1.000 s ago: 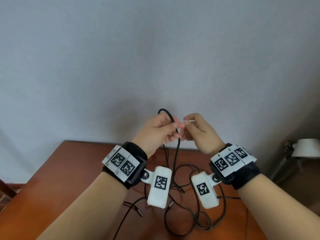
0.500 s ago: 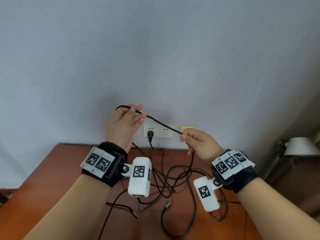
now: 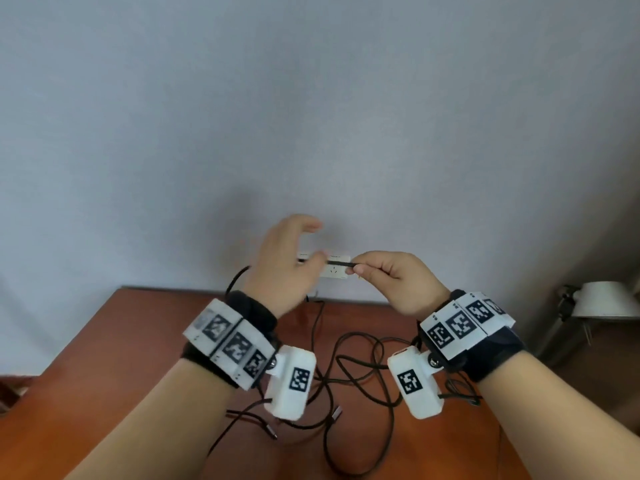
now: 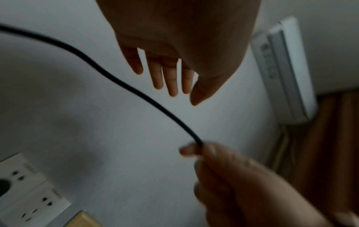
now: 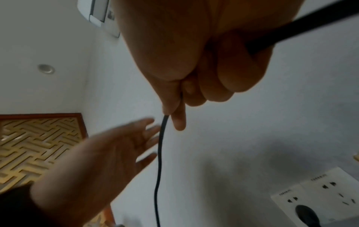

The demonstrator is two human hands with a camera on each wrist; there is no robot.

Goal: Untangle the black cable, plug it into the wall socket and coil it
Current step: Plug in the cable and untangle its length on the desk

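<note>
**Cable pinched in our right hand, left hand spread beside it**

Where the wooden surface (image 3: 104, 358) lies nearest us, loose loops of the black cable (image 3: 360, 362) sprawl across it between our two wrists, with a small connector end (image 3: 336, 413) resting on the near part. Above that tangle we hold both hands raised in front of the wall. Our right hand (image 3: 398, 282) has its fingers curled, with thumb and forefinger pinching a short taut run of the cable; the right wrist view shows the cord leaving the fingertips (image 5: 177, 121) and another stretch passing behind the curled fingers. Just to the left, our left hand (image 3: 284, 268) has its fingers spread and straight, gripping nothing; in the left wrist view the cable passes beside those fingers (image 4: 170, 76), and we cannot tell whether it touches them. Farther off, on the wall just above the far edge of the surface, sits the white wall socket (image 3: 334, 270), partly hidden by our hands. A black plug (image 5: 307, 215) already sits in one of its outlets. At the far right stands a white lamp (image 3: 602, 299).
</note>
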